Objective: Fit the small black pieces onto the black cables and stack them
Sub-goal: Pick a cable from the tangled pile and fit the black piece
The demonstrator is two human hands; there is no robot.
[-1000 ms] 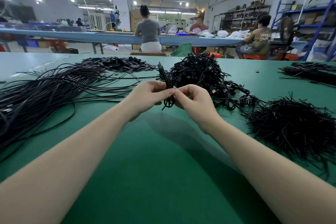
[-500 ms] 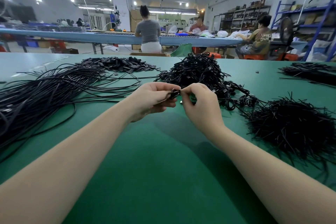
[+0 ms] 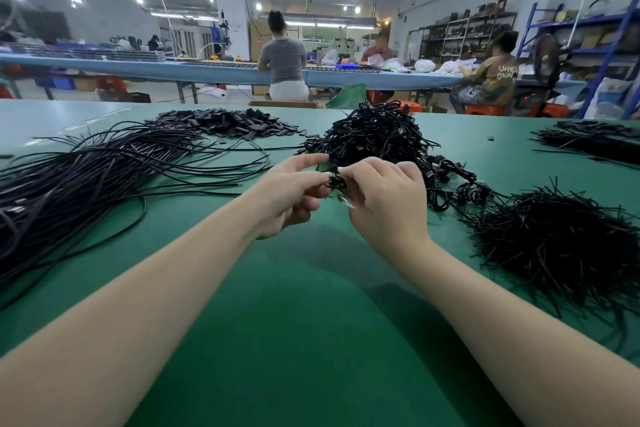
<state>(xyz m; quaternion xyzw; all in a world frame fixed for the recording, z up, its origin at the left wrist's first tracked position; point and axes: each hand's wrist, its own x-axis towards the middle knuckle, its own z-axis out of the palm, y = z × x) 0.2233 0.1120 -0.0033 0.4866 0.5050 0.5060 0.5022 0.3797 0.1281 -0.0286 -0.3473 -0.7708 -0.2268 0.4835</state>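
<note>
big green worktop (image 3: 311, 340) takes up most of the view; long loose black cables (image 3: 86, 177) sprawl on the left; a spiky heap of short black strands (image 3: 561, 246) sits right; a tangled stack of finished cables (image 3: 374, 139) is in the middle, with flat small black pieces (image 3: 228, 123) behind-left; both hands meet just in front of that stack; left hand (image 3: 287, 194) and right hand (image 3: 388, 198) each pinch one little coiled cable (image 3: 336, 182) between them, blurry, index finger of the left sticking out straight

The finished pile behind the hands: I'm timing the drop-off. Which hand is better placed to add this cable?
Probably the right hand: it pinches the coiled cable and sits nearest the finished pile. The left hand lies toward the loose cables.
</note>
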